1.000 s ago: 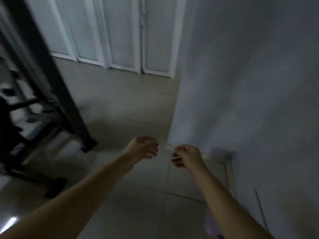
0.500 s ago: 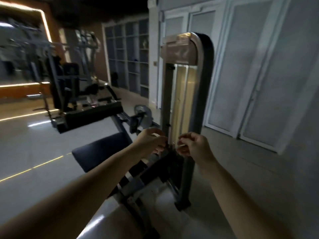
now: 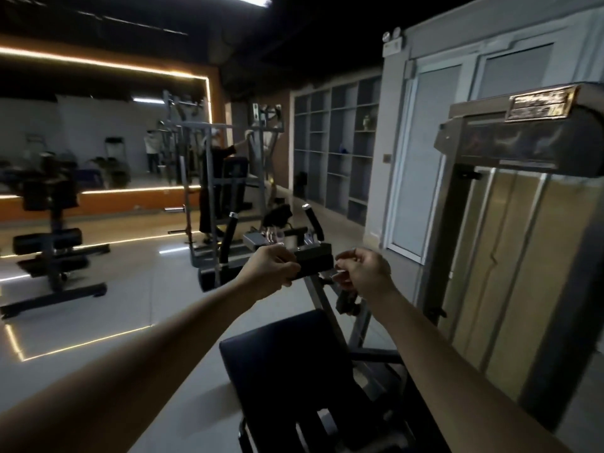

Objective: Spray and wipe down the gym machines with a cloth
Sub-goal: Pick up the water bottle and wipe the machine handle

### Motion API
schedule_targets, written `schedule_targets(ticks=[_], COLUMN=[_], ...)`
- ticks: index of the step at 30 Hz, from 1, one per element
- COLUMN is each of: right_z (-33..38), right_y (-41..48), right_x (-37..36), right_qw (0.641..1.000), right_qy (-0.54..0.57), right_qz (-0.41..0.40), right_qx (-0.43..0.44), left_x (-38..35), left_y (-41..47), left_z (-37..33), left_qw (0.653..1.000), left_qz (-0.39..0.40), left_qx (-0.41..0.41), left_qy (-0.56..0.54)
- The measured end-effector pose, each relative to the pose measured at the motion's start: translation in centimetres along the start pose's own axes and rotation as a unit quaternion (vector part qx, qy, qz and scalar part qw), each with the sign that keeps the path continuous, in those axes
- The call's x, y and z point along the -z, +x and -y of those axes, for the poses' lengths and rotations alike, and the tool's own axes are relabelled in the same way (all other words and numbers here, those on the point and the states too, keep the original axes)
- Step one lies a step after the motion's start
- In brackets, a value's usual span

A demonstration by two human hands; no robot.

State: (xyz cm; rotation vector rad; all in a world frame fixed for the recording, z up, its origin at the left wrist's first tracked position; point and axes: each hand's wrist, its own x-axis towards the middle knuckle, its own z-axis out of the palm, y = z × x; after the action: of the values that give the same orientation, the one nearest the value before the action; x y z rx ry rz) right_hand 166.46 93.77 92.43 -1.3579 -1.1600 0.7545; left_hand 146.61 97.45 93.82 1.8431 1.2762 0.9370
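A gym machine stands right in front of me, with a black seat pad (image 3: 281, 364) low in the middle. Its tall weight-stack tower (image 3: 510, 240) with a yellowish cover rises at the right. A dark padded block (image 3: 315, 261) on the machine's arm lies just beyond my hands, and two black handles (image 3: 230, 230) rise behind it. My left hand (image 3: 271, 269) and my right hand (image 3: 362, 273) are stretched out side by side over the seat. Both have curled fingers and I see nothing held in either. Neither hand touches the machine.
Another black bench machine (image 3: 52, 243) stands at the left on the glossy floor. A grey rack (image 3: 196, 178) with a person (image 3: 215, 165) beside it is further back, before a mirrored wall. Shelving (image 3: 336, 145) and white doors (image 3: 421, 158) line the right side.
My view has swung up and left from the floor and wall to the machine and the gym room. My hands have kept the same curled pose in front of me.
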Motion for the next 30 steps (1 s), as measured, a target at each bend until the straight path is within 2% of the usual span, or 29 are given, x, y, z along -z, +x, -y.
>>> schedule_targets(ticks=[5,14,18,21,23,26,30], right_z=[-2.3,-8.3,-11.7,-14.2,-15.9,-18.2,-19.4], right_y=[15.4,33.6,39.5,43.0,44.7,46.3,46.9], right_x=[-5.6,-15.6,-20.0,-23.0,-24.8,-27.1,-29.1], right_qw=[0.999,0.984,0.976,0.966,0.97,0.978,0.98], right_qy=[-0.013,-0.13,-0.174,-0.212,-0.185,-0.153,-0.167], right_qz=[0.038,0.099,0.086,0.09,0.081,0.044,-0.023], right_qx=[-0.019,-0.067,-0.094,-0.12,-0.137,-0.138,-0.106], left_x=[3.0,6.2,5.7,4.8,4.2,3.8,3.4], left_y=[15.4,37.0,45.4,51.2,53.9,56.6,58.2], left_z=[3.1,10.5,13.5,15.7,16.9,18.2,19.3], left_qw=[0.995,0.976,0.97,0.964,0.955,0.943,0.95], left_qz=[-0.009,-0.02,-0.023,0.006,0.029,0.061,0.094], left_qx=[0.003,0.015,0.001,-0.031,-0.045,-0.065,-0.079], left_qy=[0.099,0.215,0.243,0.265,0.292,0.321,0.285])
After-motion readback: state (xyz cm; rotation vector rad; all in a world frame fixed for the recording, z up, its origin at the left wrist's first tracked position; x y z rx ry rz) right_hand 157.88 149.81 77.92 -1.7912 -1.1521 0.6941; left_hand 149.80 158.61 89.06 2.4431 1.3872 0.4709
